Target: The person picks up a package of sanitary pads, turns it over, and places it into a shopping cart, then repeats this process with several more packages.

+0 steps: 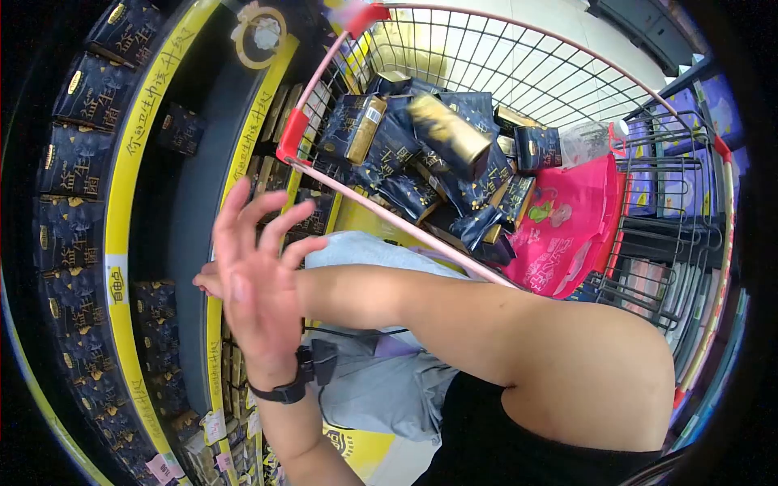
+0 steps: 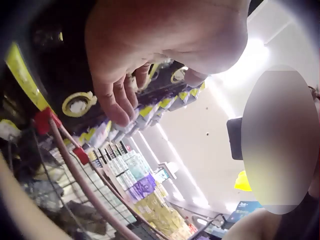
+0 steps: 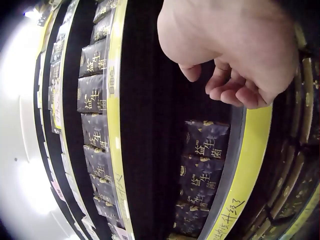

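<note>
My left hand [image 1: 263, 300] is raised beside the shelving with its palm showing and fingers spread, holding nothing. In the left wrist view the same hand [image 2: 165, 45] hangs over the cart's corner, its fingers bent loosely. Behind it, my right arm reaches across to the shelf; most of the right hand [image 1: 209, 281] is hidden there. In the right wrist view that hand [image 3: 235, 55] has loosely bent, bare fingers above a row of dark sanitary pad packs [image 3: 206, 140]. In the shopping cart [image 1: 421, 219], a blurred gold-sided pack [image 1: 450, 134] tilts over a heap of similar packs [image 1: 389, 154].
More packs [image 1: 73, 158] line the upper shelf behind a yellow edge strip [image 1: 121, 211]. A pink bag [image 1: 571, 227] lies in the cart's near right end. A round tag [image 1: 263, 36] hangs at the shelf edge. Purple packages [image 1: 681, 178] stand beyond the cart.
</note>
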Tool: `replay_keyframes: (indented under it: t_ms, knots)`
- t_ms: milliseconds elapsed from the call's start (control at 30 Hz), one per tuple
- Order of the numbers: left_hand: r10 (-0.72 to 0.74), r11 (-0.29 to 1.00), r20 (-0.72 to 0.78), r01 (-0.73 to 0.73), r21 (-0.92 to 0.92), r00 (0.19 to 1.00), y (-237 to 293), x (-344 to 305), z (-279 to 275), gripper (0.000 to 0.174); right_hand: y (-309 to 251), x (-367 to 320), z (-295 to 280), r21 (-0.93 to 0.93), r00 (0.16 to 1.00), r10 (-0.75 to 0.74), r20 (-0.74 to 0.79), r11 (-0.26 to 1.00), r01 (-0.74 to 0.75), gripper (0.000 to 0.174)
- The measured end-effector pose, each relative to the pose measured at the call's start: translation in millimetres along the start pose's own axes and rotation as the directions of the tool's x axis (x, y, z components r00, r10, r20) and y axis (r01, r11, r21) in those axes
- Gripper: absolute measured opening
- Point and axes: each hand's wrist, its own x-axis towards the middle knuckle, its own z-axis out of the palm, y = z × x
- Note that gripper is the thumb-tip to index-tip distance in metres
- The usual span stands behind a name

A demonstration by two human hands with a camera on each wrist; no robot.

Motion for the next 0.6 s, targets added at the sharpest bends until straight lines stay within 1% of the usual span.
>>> replay_keyframes:
  t_ms: [100, 167, 200, 233, 267, 300, 333, 367, 400, 433, 467, 500, 533, 600]
  knots:
    - [0.024, 0.998, -0.088, -0.019, 0.056, 0.996, -0.5, -26.7, -45.1, 0.070, 3.8, 5.5, 1.7, -0.002, 1.000, -0.015, 0.015, 1.000, 0.015, 0.030]
    - [0.047, 0.993, -0.176, -0.027, 0.111, 0.983, 4.4, -48.7, -79.3, 0.054, 4.1, 16.1, 6.5, -0.016, 0.997, -0.073, 0.026, 0.997, 0.074, 0.030]
    - [0.038, 0.992, -0.191, -0.015, 0.122, 0.981, 5.4, -63.1, -105.8, 0.045, 5.7, 28.0, 11.4, -0.068, 0.991, -0.128, 0.034, 0.989, 0.130, 0.029]
    - [0.017, 0.991, -0.248, 0.016, 0.132, 0.969, 7.6, -74.5, -122.3, 0.041, 10.6, 41.5, 13.5, -0.179, 0.983, -0.178, 0.048, 0.967, 0.184, 0.029]
    - [0.006, 0.987, -0.316, 0.045, 0.154, 0.949, 12.3, -90.4, -136.1, 0.037, 16.8, 59.3, 15.3, -0.465, 0.982, -0.163, 0.092, 0.865, 0.187, 0.029]
    - [-0.019, 0.982, -0.402, 0.093, 0.166, 0.915, 12.1, -107.9, -151.1, 0.034, 27.6, 58.9, 20.8, -0.505, 0.912, -0.409, -0.016, 0.791, 0.345, 0.032]
    - [-0.032, 0.973, -0.502, 0.143, 0.182, 0.864, 13.3, -126.2, -172.0, 0.030, 23.2, 64.7, 19.0, -0.612, 0.978, -0.209, -0.003, 0.774, 0.163, 0.035]
    - [-0.015, 0.952, -0.598, 0.195, 0.238, 0.802, 16.0, -144.4, -186.3, 0.027, 8.0, 55.7, 22.1, -0.735, 0.990, -0.130, 0.050, 0.667, 0.124, 0.034]
    - [0.007, 0.925, -0.687, 0.257, 0.280, 0.726, 17.1, -162.8, -202.1, 0.024, 28.4, 69.2, 18.0, -0.799, 0.925, -0.348, 0.156, 0.506, 0.325, 0.032]
    - [0.011, 0.888, -0.747, 0.337, 0.313, 0.665, 20.4, -186.2, -223.6, 0.022, 8.5, 53.7, 32.6, -0.686, 0.990, -0.139, 0.019, 0.719, 0.114, 0.027]
    - [0.011, 0.849, -0.798, 0.416, 0.325, 0.603, 24.9, -213.2, -247.6, 0.021, 18.2, 60.0, 29.1, -0.452, 1.000, -0.002, 0.004, 0.892, 0.004, 0.022]
    - [0.061, 0.810, -0.857, 0.477, 0.342, 0.512, 29.7, -240.2, -273.6, 0.026, 21.7, 61.9, 27.6, -0.488, 1.000, -0.017, 0.011, 0.873, 0.020, 0.020]
    - [0.108, 0.774, -0.893, 0.527, 0.351, 0.436, 32.4, -264.5, -296.5, 0.032, 13.7, 49.9, 39.8, -0.412, 1.000, 0.009, -0.025, 0.911, -0.019, 0.022]
    - [0.258, 0.706, -0.939, 0.619, 0.345, 0.228, 44.6, -304.7, -329.7, 0.047, 20.7, 53.3, 37.1, -0.380, 0.999, 0.036, 0.036, 0.925, -0.020, 0.020]
